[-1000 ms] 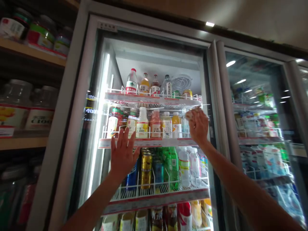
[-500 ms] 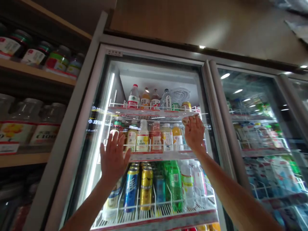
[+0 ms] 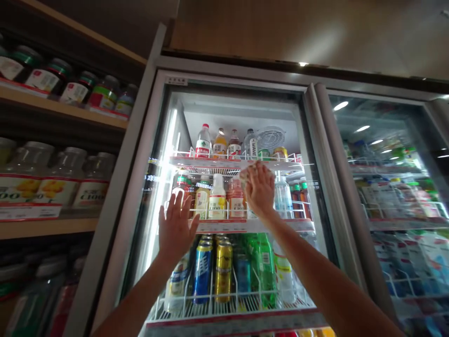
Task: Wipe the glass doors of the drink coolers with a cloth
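Observation:
A tall fridge with a glass door stands in front of me, bottles and cans lit up behind the pane. My left hand is raised flat with its fingers spread, at or close to the glass on the left side. My right hand presses a crumpled pale cloth against the glass near the middle, at the height of the second shelf. Behind the right hand are juice bottles, partly hidden. A white-capped bottle shows between the two hands.
Wooden shelves with several bottles and jars line the left side. A second glass-doored fridge adjoins on the right, past the grey door frame. A wood panel runs above. Blue and gold cans stand on a lower wire shelf.
My right hand has moved left across the glass with the cloth, from the door's right side to near the middle. The left hand stays spread on the left. The view has tilted upward.

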